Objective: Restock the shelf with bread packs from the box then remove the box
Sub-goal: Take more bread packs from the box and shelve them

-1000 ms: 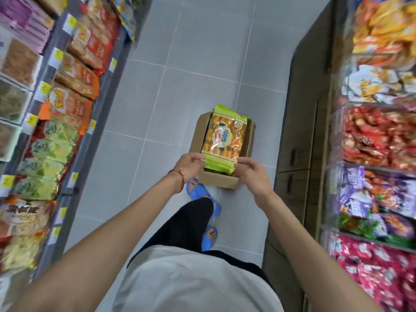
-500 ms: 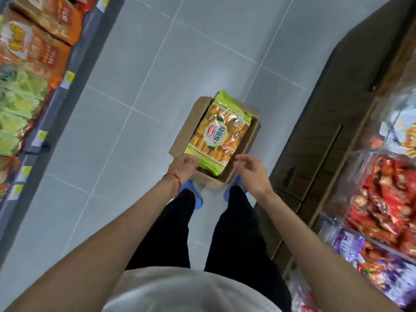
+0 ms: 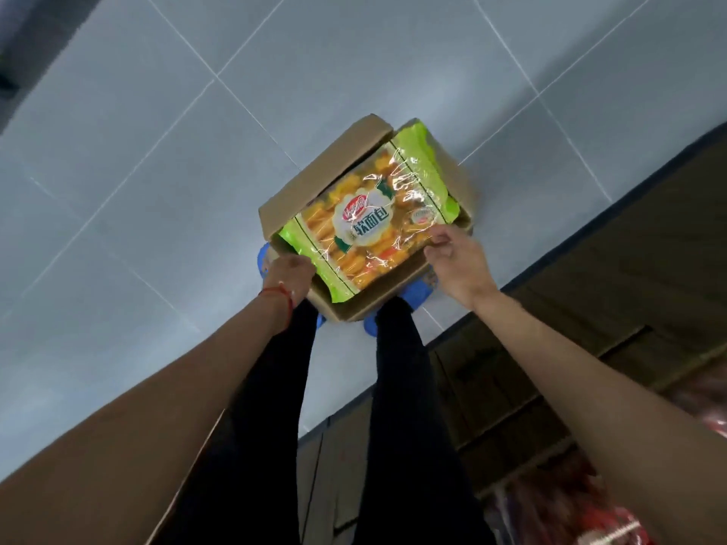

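Observation:
An open cardboard box sits on the grey tiled floor in front of my feet. A green and clear bread pack with yellow rolls inside lies across the top of the box. My left hand grips the pack's near left corner at the box edge. My right hand pinches the pack's right side with thumb and fingers. A red string is tied round my left wrist.
A dark wooden cabinet base of the right-hand shelving runs along the right. Blurred red packs show at the bottom right. My blue slippers stand just behind the box. Grey floor tiles spread to the left.
The view has tilted down and closed in on the box. The left-hand shelves have left the frame. My right hand has moved onto the pack's side and now pinches it.

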